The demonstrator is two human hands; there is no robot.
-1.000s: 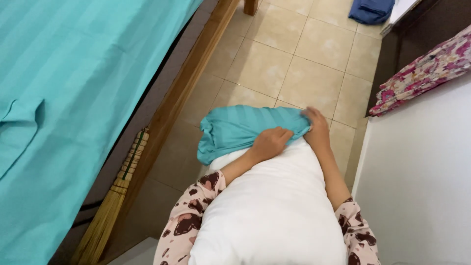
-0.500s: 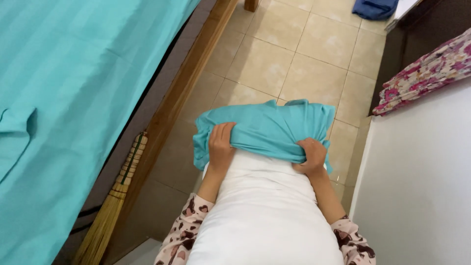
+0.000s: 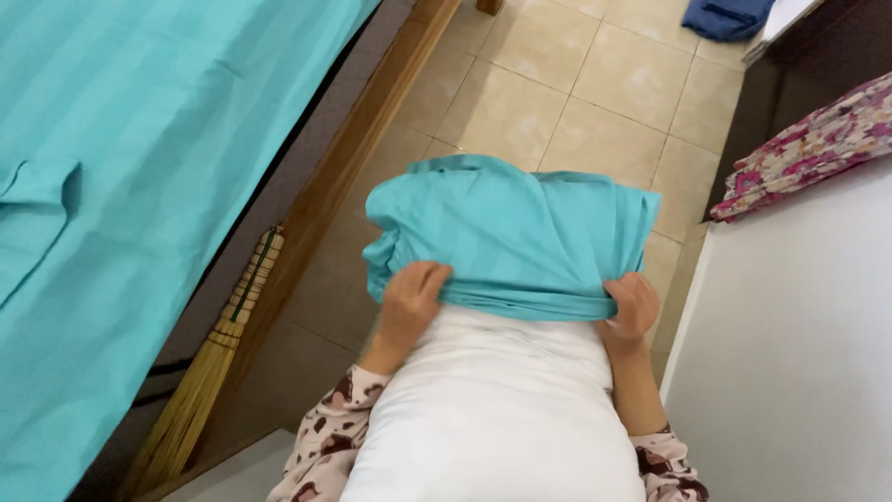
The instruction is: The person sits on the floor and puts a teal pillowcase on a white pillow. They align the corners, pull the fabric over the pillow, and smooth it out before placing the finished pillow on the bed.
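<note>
Beige floor tiles (image 3: 595, 84) lie below. Left hand (image 3: 409, 302) and right hand (image 3: 632, 307) each pinch the teal striped pillowcase's (image 3: 511, 232) open hem at six o'clock, stretching it over the white pillow (image 3: 492, 409).

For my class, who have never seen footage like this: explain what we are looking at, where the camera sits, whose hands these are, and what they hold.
There is no machine here. The one picture comes from a camera worn on a person's head, looking down, so the two hands are the wearer's own. The left hand and right hand each grip the open edge of a teal pillowcase that covers the far end of a white pillow. The pillow points away from the person, above a tiled floor. On the left is a bed with a teal sheet and a wooden bed frame; a straw broom lies beside it. On the right are a white surface and a flowered cloth. A blue cloth lies on the floor at the top.
</note>
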